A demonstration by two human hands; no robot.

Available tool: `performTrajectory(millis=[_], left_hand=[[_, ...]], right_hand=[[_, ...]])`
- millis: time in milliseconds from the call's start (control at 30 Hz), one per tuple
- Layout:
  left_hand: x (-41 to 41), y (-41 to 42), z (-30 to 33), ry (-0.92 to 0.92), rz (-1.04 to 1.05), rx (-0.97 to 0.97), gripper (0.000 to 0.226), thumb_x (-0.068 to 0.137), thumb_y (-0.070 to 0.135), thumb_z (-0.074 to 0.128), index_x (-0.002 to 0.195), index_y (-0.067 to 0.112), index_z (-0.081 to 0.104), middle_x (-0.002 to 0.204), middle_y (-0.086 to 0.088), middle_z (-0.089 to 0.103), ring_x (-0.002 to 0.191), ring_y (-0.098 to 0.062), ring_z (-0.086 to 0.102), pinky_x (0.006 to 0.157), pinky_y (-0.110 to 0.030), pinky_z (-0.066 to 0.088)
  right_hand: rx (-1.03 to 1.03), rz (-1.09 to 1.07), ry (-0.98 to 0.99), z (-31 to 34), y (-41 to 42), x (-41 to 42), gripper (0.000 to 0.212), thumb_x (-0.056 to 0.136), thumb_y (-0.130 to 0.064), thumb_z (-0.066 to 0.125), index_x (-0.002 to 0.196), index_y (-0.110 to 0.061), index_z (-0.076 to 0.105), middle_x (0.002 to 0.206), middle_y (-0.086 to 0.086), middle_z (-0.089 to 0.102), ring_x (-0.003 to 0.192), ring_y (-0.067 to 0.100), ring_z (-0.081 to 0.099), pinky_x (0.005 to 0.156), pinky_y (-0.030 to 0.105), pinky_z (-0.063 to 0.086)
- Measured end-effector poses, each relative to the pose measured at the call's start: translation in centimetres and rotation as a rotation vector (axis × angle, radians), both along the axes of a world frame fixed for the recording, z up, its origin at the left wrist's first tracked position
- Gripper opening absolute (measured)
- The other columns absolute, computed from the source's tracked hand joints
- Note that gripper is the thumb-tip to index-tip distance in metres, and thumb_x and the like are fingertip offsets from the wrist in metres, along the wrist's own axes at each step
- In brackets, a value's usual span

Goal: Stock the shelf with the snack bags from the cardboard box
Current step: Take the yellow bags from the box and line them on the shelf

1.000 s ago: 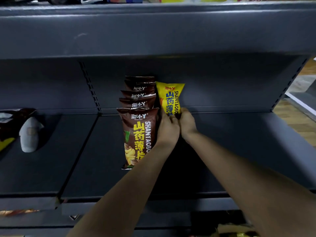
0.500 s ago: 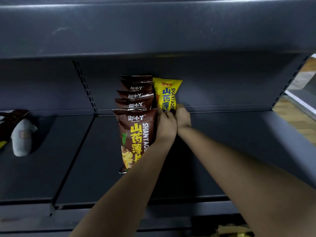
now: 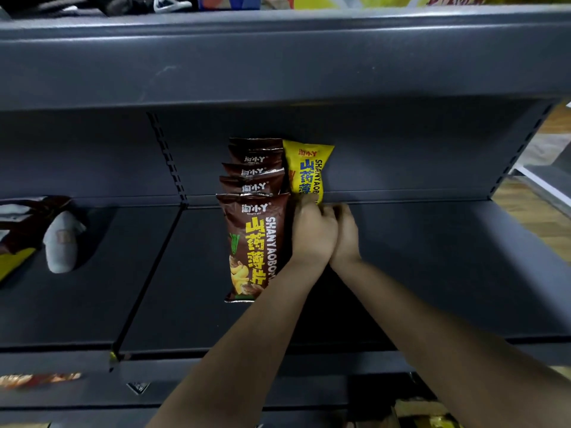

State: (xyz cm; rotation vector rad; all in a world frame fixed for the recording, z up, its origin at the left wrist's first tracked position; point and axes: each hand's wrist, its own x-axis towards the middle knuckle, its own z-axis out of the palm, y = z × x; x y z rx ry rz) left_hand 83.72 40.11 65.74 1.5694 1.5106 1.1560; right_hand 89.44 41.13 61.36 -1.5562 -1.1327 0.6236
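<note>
A yellow bag (image 3: 309, 171) stands at the back of the gray shelf (image 3: 432, 273), touching the right side of a row of brown bags (image 3: 255, 217). My left hand (image 3: 313, 231) and right hand (image 3: 346, 236) press side by side at its base, fingers curled on its lower edge. Far left on the shelf lie a gray pouch (image 3: 61, 245) and another dark bag (image 3: 27, 220).

Yellow bag (image 3: 309, 171) right of brown bags (image 3: 255, 230)
</note>
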Motion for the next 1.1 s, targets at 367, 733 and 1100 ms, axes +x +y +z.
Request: performTrajectory(millis=[367,733,1100], left_hand=[[-5.4,-4.7,2.5,-0.198,-0.113,0.547,0.038,0.075,-0.004,0.034,0.095,0.007,0.065,0.09,0.0,0.063,0.086,-0.011,0.061,0.081,-0.033,0.053],[-13.5,-1.8,-0.6,-0.235,0.173,0.265,0.025,0.1,0.022,0.037,0.116,0.013,0.053,0.114,-0.001,0.056,0.107,-0.011,0.052,0.097,-0.033,0.043],[-11.9,-1.3,-1.9,-0.533,0.003,-0.104,0.057,0.099,0.052,0.019,0.121,0.018,0.059,0.113,-0.002,0.067,0.108,-0.016,0.061,0.103,-0.039,0.042]], right_hand=[[0.185,0.448,-0.17,0.1,-5.7,-2.6,0.044,0.081,-0.031,0.059,0.116,-0.007,0.054,0.113,0.004,0.057,0.106,0.011,0.053,0.089,0.019,0.04],[-0.007,0.566,-0.342,-0.3,-6.8,-4.4,0.1,0.072,-0.044,0.077,0.148,-0.023,0.015,0.142,0.001,0.029,0.136,0.015,0.023,0.111,0.034,0.025],[0.064,0.576,-0.413,-0.1,-6.5,-5.0,0.103,0.077,-0.037,0.075,0.151,-0.023,0.004,0.151,-0.006,0.02,0.14,0.01,0.017,0.114,0.04,0.023]])
